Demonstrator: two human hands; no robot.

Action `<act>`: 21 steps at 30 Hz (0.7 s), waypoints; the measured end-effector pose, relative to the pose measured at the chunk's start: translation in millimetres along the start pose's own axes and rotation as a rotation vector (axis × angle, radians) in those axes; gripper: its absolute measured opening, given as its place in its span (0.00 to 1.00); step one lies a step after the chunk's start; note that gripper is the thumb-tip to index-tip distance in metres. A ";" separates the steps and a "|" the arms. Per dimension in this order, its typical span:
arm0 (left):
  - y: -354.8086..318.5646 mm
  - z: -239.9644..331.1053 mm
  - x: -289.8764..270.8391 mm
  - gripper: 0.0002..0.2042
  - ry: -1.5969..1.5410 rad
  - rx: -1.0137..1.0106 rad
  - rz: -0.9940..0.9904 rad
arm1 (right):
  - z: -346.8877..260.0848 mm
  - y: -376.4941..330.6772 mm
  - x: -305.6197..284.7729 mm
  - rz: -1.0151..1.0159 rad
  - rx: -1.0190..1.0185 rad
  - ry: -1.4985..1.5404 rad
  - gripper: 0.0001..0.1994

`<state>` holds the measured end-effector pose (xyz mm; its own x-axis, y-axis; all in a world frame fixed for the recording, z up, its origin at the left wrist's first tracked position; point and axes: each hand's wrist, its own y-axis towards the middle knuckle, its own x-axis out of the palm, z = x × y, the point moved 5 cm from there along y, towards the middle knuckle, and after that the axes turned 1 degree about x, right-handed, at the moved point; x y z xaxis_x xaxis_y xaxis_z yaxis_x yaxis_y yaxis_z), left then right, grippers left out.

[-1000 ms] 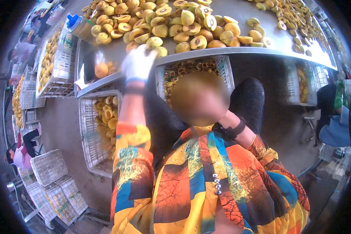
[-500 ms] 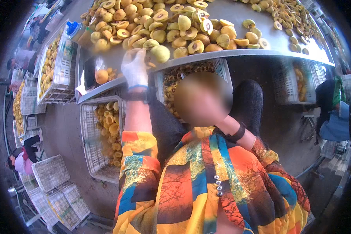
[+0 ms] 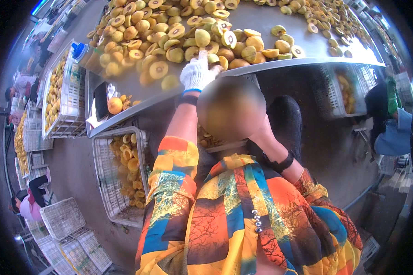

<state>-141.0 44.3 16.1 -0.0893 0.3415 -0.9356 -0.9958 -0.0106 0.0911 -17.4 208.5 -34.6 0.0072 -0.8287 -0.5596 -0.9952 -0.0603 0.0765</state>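
My left hand (image 3: 198,73), in a white knitted glove, reaches over the near edge of the metal table (image 3: 144,94). Its fingers are apart, one stretched toward the pile of halved yellow peaches (image 3: 176,31). The fingertips are right beside a peach half (image 3: 202,37) at the pile's front; I cannot tell whether they touch it. Left of the glove are a cut peach half (image 3: 158,69) and a smeared peach (image 3: 170,83). My right hand (image 3: 260,130) is in front of my lap. A round blurred patch covers most of it, hiding its fingers and anything in them.
A phone (image 3: 101,101), an orange-yellow fruit (image 3: 115,105) and a blue-capped bottle (image 3: 85,55) are at the table's left end. Crates of peaches stand left (image 3: 65,91), below the table (image 3: 119,174) and right (image 3: 339,91). Other people sit at both sides.
My left hand has moved right along the table edge to the front of the pile. Peaches now show left of it. My right hand's blurred patch has shifted slightly left and up.
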 end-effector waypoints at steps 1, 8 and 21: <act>8.4 -4.9 8.8 0.29 -0.033 0.011 0.048 | -1.1 -5.6 -6.9 -0.012 0.047 -0.017 0.14; -19.6 -4.6 -14.2 0.22 -1.084 -0.079 -0.010 | -28.6 -0.9 -35.0 0.053 0.040 0.149 0.22; -131.8 -2.3 -24.3 0.39 -1.601 -0.213 0.198 | -69.9 1.4 50.5 -0.273 0.404 1.315 0.13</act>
<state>-7.6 35.3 26.0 -0.2324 0.8916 0.3887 -0.9690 -0.2466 -0.0136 -11.6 127.7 -5.0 0.0630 -0.7381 0.6717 -0.9049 -0.3261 -0.2735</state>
